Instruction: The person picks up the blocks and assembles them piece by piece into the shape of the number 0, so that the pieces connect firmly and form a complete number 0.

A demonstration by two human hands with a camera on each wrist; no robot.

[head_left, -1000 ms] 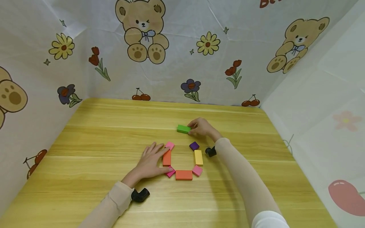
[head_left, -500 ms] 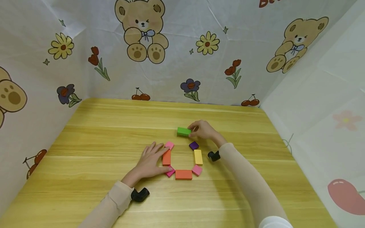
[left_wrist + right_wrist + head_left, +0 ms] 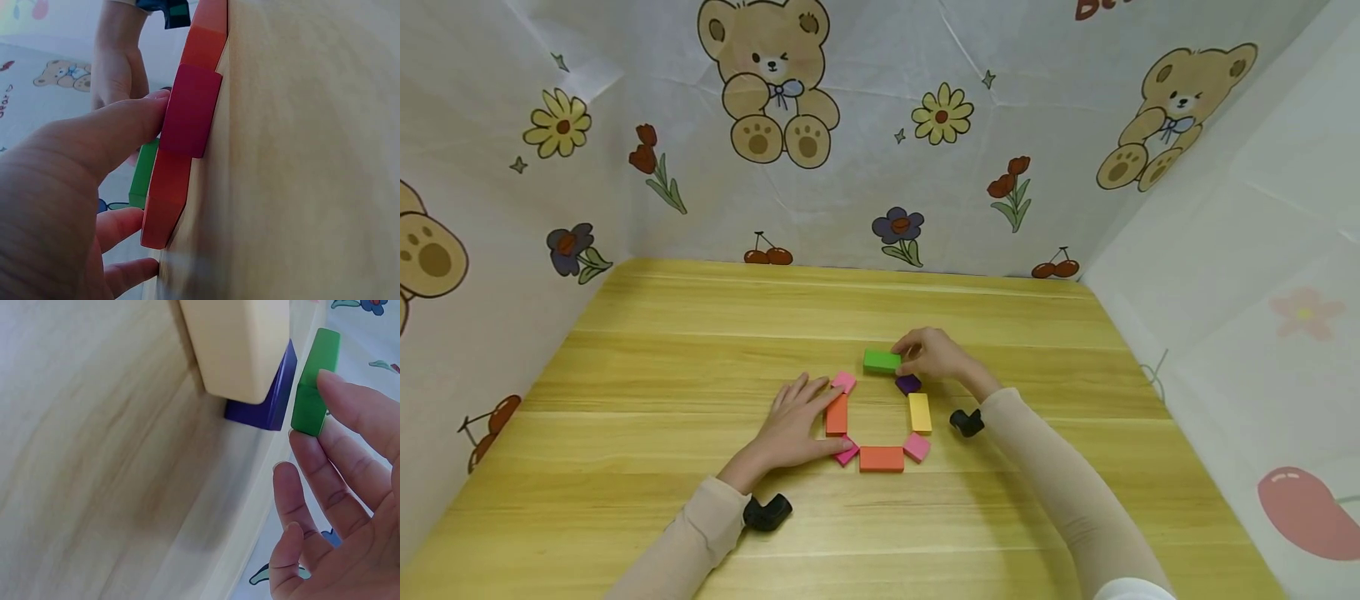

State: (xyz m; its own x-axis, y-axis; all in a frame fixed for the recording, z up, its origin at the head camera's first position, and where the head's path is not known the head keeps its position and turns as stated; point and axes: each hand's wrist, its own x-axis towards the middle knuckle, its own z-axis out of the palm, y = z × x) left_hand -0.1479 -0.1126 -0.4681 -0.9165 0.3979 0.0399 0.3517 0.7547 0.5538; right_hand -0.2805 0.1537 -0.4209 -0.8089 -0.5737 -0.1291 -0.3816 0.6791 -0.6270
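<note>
My right hand (image 3: 936, 354) pinches one end of a green block (image 3: 880, 361) between thumb and fingers, at the far side of a ring of colored blocks. Close in front of that hand lies a purple block (image 3: 907, 384), followed by a yellow block (image 3: 919, 414) and a pink block (image 3: 917, 447). An orange block (image 3: 882, 459) forms the near side. My left hand (image 3: 793, 425) lies spread along the ring's left side, its thumb against a magenta block (image 3: 190, 112). Its fingers reach another orange block (image 3: 837, 417) and a pink block (image 3: 844, 382).
The blocks lie on a wood-grain table (image 3: 700, 333). Behind it hangs a white cloth (image 3: 865, 167) printed with bears and flowers, and a pale sheet (image 3: 1225, 250) stands at the right. A black wrist camera (image 3: 767, 512) juts out beside the left sleeve.
My right hand has brought the green block nearer, toward the gap between the purple and far pink blocks. The left hand has stayed in place.
</note>
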